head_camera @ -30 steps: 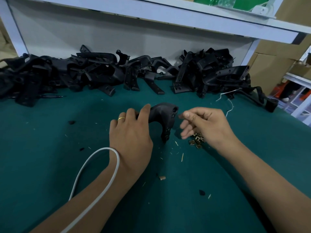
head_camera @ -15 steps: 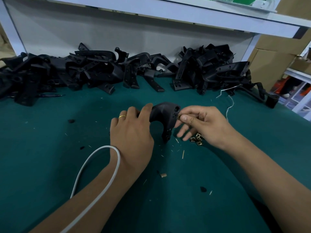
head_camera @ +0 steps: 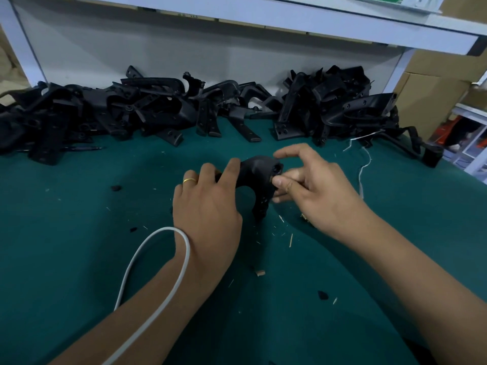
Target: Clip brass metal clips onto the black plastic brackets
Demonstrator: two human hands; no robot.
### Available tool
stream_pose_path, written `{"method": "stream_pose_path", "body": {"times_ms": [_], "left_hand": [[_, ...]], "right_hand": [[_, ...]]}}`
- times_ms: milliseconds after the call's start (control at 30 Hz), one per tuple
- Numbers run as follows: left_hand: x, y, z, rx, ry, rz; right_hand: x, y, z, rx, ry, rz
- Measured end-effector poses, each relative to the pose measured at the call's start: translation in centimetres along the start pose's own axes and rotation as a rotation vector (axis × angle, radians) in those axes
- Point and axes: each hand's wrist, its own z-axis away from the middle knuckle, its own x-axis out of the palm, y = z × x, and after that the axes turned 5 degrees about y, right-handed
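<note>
A curved black plastic bracket (head_camera: 257, 177) stands on the green table (head_camera: 79, 259) at the centre. My left hand (head_camera: 208, 206), with a gold ring, grips its left end from behind. My right hand (head_camera: 311, 188) is at the bracket's right end, thumb pressed against the end face and index finger arched over the top. A brass clip between thumb and bracket is too hidden to make out. A few loose brass clips (head_camera: 303, 216) peek out from under my right hand on the table.
A long heap of black brackets (head_camera: 147, 111) lies along the back of the table under a white shelf (head_camera: 290, 17). A white cable (head_camera: 147, 262) loops over my left forearm. A white string (head_camera: 365, 164) lies at the right. Small scraps dot the cloth.
My right hand has moved left from beside the bracket up to its right end, and its thumb now presses against the end face. My left hand has kept its hold.
</note>
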Motion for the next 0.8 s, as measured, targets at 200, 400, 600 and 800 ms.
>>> {"method": "stream_pose_path", "body": {"times_ms": [200, 400, 600, 800], "left_hand": [[0.3, 0.1, 0.0, 0.006, -0.016, 0.004], [0.2, 0.1, 0.1, 0.011, -0.007, -0.002], [0.4, 0.0, 0.0, 0.011, -0.01, -0.01], [0.4, 0.0, 0.0, 0.014, -0.013, -0.018]], "right_hand": [[-4.3, 2.1, -0.4, 0.024, 0.036, 0.319], [-5.9, 3.3, -0.2, 0.119, -0.162, 0.524], [-6.0, 3.7, -0.7, 0.118, -0.161, 0.618], [-6.0, 4.0, -0.5, 0.123, -0.155, 0.632]]}}
